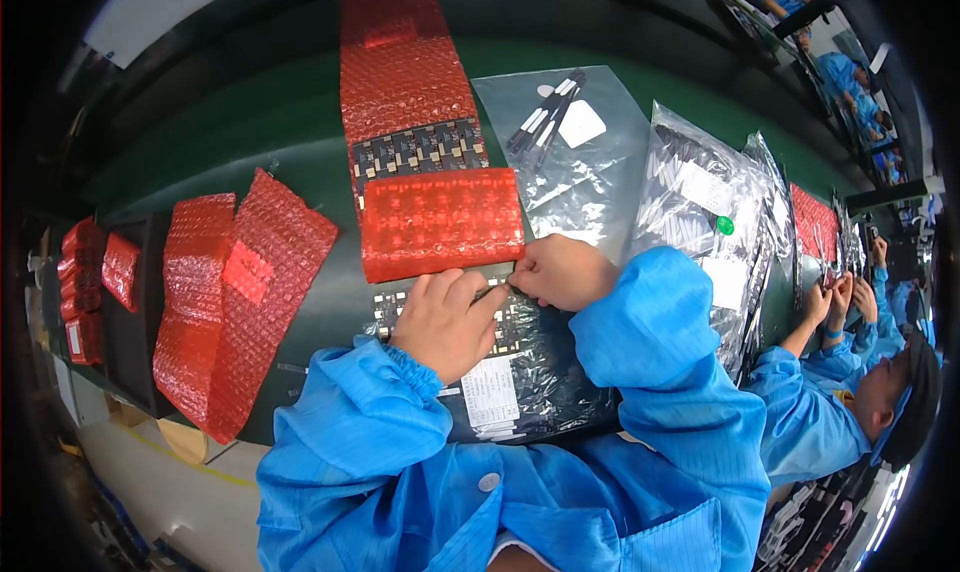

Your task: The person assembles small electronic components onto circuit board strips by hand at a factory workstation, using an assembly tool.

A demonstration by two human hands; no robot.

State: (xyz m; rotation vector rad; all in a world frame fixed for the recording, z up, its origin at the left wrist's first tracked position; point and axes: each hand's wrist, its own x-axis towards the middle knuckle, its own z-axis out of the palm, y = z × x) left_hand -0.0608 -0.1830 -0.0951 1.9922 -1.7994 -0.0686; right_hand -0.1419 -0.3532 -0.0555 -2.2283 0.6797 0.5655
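Note:
A panel of small circuit boards (508, 317) lies in front of me, partly covered by my hands. My left hand (445, 324) rests over it, fingers apart and bent downward. A small dark piece shows by its fingertips. Just right of it my right hand (568, 272) is closed in a pinch at the panel's upper edge; what it pinches is too small to name. Directly beyond both hands is a red bubble-wrap pack (443, 222). Under the panel's lower end lies a clear bag with dark contents (560, 397) and a white label (490, 399).
More circuit boards (420, 150) lie on a red bubble-wrap sheet (405, 77) farther back. Red bubble-wrap sleeves (245, 282) are at left beside a black tray (140, 347). To the right lie a clear bag with thin strips (560, 122) and stuffed bags (690, 192). A co-worker (830, 402) sits at right.

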